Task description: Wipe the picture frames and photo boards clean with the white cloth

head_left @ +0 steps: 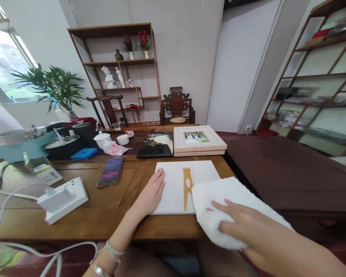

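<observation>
A flat white board (pixel 171 182) lies on the wooden table in front of me, bearing a golden cat-shaped figure (pixel 186 189) with long legs. My left hand (pixel 152 190) rests flat along the board's left edge, its fingers stretched out and holding nothing. My right hand (pixel 240 221) grips a fluffy white towel (pixel 219 192), with fingers pressed into its folds. The towel covers the board's lower right corner and hangs past the table's front edge. What lies under the towel is hidden.
Behind the board are a black picture panel (pixel 150 148) and stacked pale frames (pixel 216 142). A white power strip (pixel 67 200) with cables, an opened box (pixel 44 169), a blue block (pixel 84 154) and a dark pot (pixel 62 146) stand left. A dark table (pixel 276 173) adjoins right.
</observation>
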Motion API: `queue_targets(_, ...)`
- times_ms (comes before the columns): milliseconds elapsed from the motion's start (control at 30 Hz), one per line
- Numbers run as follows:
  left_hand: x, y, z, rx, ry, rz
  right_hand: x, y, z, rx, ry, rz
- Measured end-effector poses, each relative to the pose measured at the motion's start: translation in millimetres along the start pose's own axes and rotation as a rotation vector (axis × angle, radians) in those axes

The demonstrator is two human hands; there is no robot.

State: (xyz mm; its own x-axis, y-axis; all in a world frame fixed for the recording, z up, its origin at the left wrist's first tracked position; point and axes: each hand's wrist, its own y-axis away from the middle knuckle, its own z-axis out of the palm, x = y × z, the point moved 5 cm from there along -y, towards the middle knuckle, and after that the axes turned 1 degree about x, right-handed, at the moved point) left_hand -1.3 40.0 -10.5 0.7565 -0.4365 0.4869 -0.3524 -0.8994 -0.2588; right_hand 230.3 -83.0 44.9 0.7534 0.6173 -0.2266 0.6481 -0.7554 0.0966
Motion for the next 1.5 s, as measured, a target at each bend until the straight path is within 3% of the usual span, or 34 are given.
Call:
queue_targets(100,0,0,-0.7,-0.019,-0.019,-0.002,18,-16,-6,0.052,0.001,0.027)
queue_targets(300,4,1,-3.3,-0.018,-0.032,0.008,79,-87,-9,0.237,-0.022,0.093)
queue_targets(400,5,0,-2.9,-0.021,-0.031,-0.003,87,-106,-9,0.310,-0.025,0.105)
queue_targets(533,5,0,-2.7,-0.016,-0.021,-0.011,60,-104,-10,0.302,0.036,0.029)
queue_targets(733,6,0,-3.5,-0.012,-0.016,-0.015,-9,-53,9,0.151,0.061,-0.092)
queue_targets(833,6,0,-2.6,-0.021,-0.020,-0.017,-31,-34,21,0.085,0.076,-0.128)
queue_targets(967,5,0,-2.2,-0.004,-0.015,0.003,-24,-44,11,0.159,0.065,-0.100)
queue_targets(1100,4,1,-1.7,-0.013,-0.023,0.009,14,-87,-10,0.230,0.080,-0.013)
queue_targets(1233,3,1,-2.2,0.003,-0.015,0.018,38,-124,-17,0.283,0.107,-0.054)
queue_targets(1333,2,0,-1.6,0.012,-0.004,0.021,29,-125,-9,0.284,0.196,-0.141)
queue_targets(1500,3,-1,-0.1,-0.016,-0.036,0.007,-20,-81,12,0.223,0.282,-0.269)
